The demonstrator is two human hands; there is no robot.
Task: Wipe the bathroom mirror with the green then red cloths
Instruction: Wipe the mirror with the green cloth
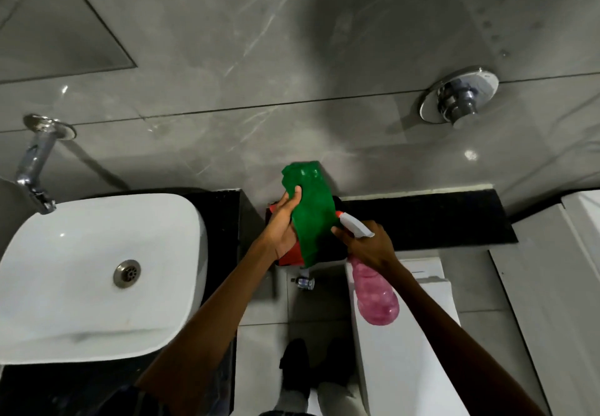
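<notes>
My left hand (283, 220) grips a green cloth (311, 214), which hangs upright in front of the grey wall. Under that hand a red cloth (292, 255) shows at its lower edge, and I cannot tell whether the hand holds it too. My right hand (367, 243) is closed around the neck of a spray bottle (376, 295) with pink liquid and a white trigger head, whose nozzle points at the green cloth. A corner of the mirror (58, 29) shows at the upper left.
A white basin (97, 279) on a black counter (224, 220) sits at the left under a chrome tap (34, 165). A white toilet cistern (402, 344) stands below the bottle. A chrome flush button (459, 99) is on the wall, above a black ledge (422, 217).
</notes>
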